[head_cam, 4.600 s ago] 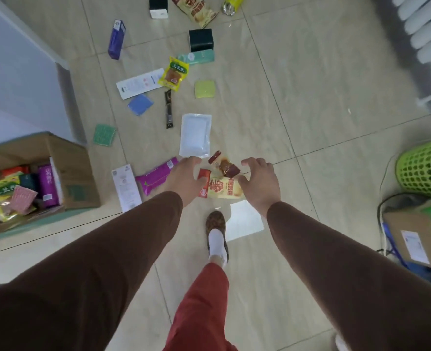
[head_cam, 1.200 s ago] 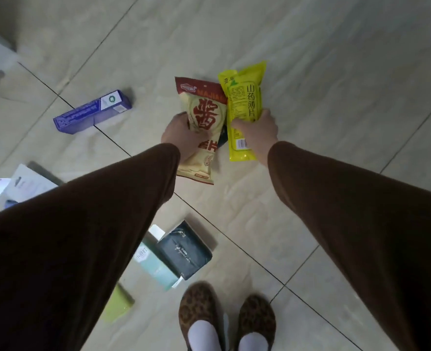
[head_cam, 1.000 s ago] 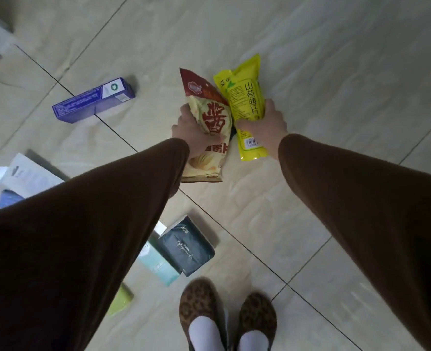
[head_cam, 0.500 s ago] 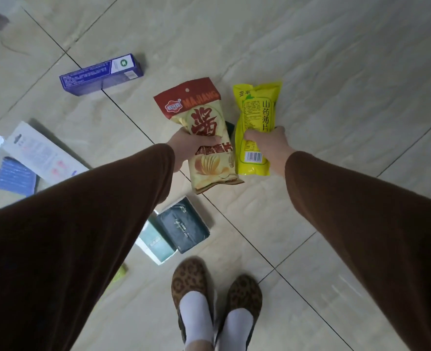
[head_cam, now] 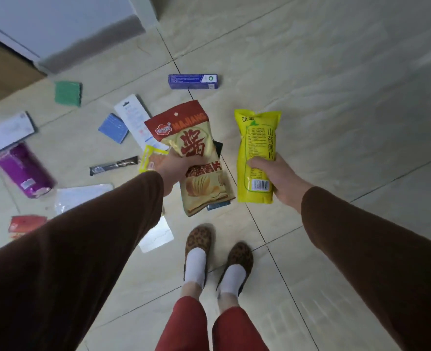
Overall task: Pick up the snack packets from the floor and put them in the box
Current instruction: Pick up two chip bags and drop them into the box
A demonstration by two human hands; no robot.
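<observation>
Both hands are loaded, so the coming move turns on where the box lies. A brown cardboard edge (head_cam: 4,72) at about ten o'clock, at the far left of the view, may be the box, but too little shows to be sure; if so, the left hand (head_cam: 170,171) is the nearer one. Its fingers are closed around the middle of the red-and-gold chip packet (head_cam: 196,158), whose long axis runs from about eleven to five o'clock, red header away from the person. The right hand (head_cam: 276,178) grips the lower half of the yellow packet (head_cam: 257,155), held nearly along twelve to six, barcode end nearest the wrist. Both arms are stretched forward and down, well clear of the floor (head_cam: 336,84). More items lie scattered at nine o'clock, among them a purple packet (head_cam: 23,171).
</observation>
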